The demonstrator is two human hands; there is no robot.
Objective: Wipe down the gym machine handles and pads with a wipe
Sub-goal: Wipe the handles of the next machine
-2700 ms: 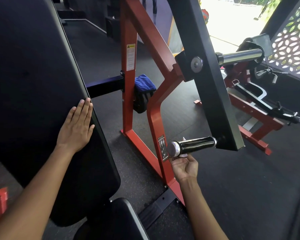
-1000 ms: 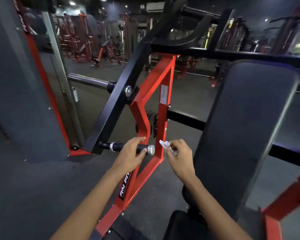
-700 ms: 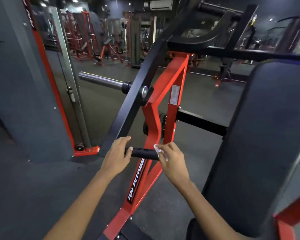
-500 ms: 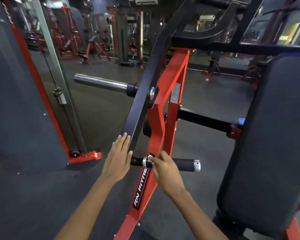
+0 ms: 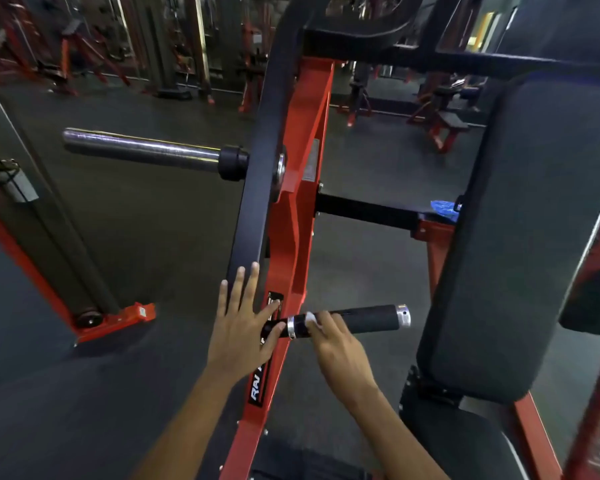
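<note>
Gym floor behind, wipe [image 5: 310, 318] reached handle's [image 5: 357, 318] base.

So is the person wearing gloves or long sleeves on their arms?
No. Both the left hand and the right hand are bare, with no gloves. Both forearms are bare too, with no sleeves, watch or bracelet in view, and no rings that I can see.

The left hand [image 5: 241, 327] lies flat with fingers [image 5: 238, 289] straight and spread, forearm reaching up from below. The right hand [image 5: 336, 344] has its fingers curled, pinching, wrist bent inward.
</note>
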